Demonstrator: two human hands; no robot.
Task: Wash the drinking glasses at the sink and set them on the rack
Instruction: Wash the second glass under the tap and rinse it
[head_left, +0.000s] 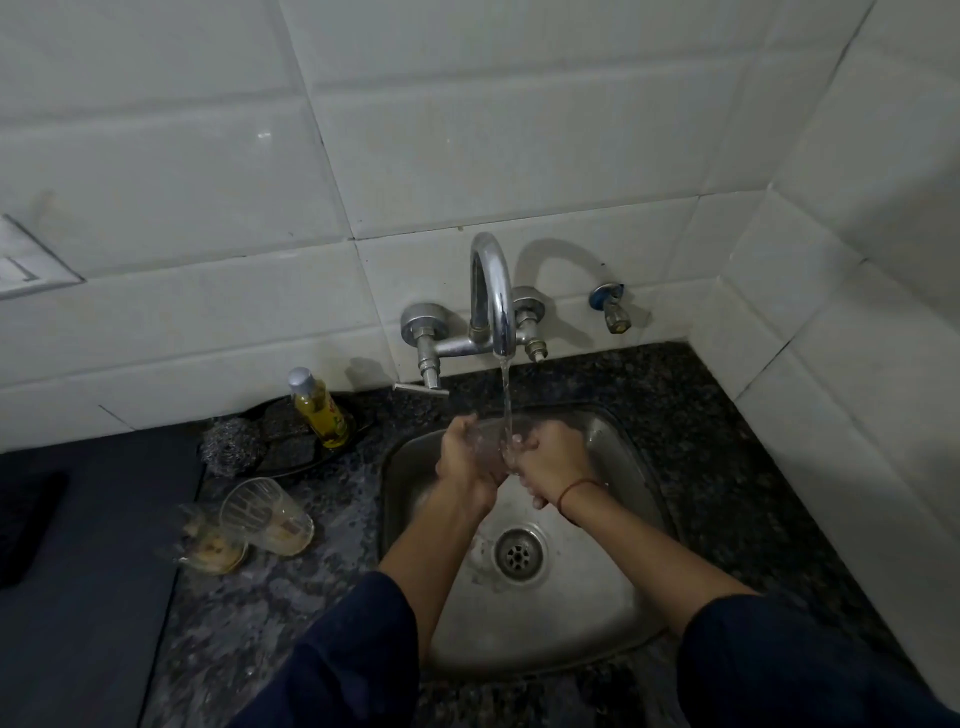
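Observation:
A clear drinking glass (491, 441) sits between both hands under the running water from the chrome tap (492, 296), above the steel sink (613, 452). My left hand (465, 460) grips it from the left. My right hand (545, 462) curls round it from the right, with a red thread on the wrist. Two dirty glasses (267, 514) (210, 543) lie on the granite counter left of the sink, with yellowish residue inside. No rack is in view.
A yellow soap bottle (318, 410) stands on a dark dish with a steel scrubber (228, 447) at the back left. The tap lever (421, 388) juts forward. A second valve (612, 309) sits on the wall at the right. The drain (519, 553) lies below my hands.

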